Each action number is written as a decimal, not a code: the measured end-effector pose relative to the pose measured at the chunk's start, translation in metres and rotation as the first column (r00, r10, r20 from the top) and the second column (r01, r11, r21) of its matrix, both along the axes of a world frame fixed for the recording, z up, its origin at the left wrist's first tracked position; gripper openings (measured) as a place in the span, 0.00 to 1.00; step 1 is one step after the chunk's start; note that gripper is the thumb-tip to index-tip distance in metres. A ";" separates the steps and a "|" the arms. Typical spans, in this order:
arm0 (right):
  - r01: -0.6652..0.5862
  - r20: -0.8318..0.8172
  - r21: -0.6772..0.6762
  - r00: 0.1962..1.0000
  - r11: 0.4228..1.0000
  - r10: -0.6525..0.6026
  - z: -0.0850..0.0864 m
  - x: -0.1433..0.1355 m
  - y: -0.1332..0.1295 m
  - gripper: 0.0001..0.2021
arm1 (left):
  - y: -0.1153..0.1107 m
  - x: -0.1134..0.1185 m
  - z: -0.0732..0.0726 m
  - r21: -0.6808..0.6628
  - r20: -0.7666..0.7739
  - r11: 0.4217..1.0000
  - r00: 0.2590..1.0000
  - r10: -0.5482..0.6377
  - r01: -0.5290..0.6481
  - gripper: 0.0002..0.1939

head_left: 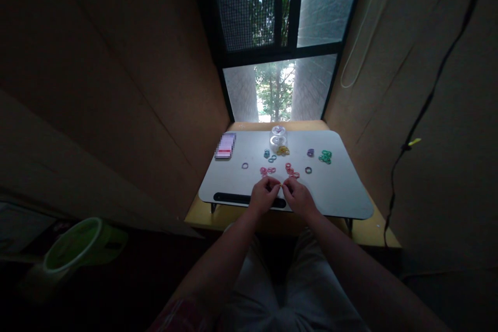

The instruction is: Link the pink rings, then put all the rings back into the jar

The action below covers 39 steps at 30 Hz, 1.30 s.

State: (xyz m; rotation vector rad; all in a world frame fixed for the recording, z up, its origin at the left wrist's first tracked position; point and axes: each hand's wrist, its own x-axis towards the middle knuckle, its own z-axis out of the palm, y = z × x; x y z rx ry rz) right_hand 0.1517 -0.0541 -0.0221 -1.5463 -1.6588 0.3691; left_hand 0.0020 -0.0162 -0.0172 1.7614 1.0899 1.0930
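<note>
My left hand (265, 194) and right hand (299, 197) pinch a small yellow piece (281, 185) between their fingertips, thumbs against fingers. I judge it light, probably soft and springy, best held by opposite edges. Pink rings (263, 170) lie just beyond my left fingers.

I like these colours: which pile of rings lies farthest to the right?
The green pile, right of the purple pile; every other pile lies further left.

The pinched yellow bit (281, 185) is too small to identify
</note>
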 end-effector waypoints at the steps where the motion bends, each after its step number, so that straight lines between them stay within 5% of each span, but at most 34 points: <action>1: 0.003 -0.001 0.003 1.000 1.000 -0.003 0.000 0.000 0.000 0.09 | 0.000 0.000 -0.001 -0.004 -0.006 1.000 1.000 -0.002 0.002 0.07; 39: -0.007 0.011 0.003 1.000 1.000 0.007 0.001 -0.001 -0.002 0.06 | 0.000 0.001 -0.002 -0.010 -0.042 1.000 0.999 0.014 -0.014 0.08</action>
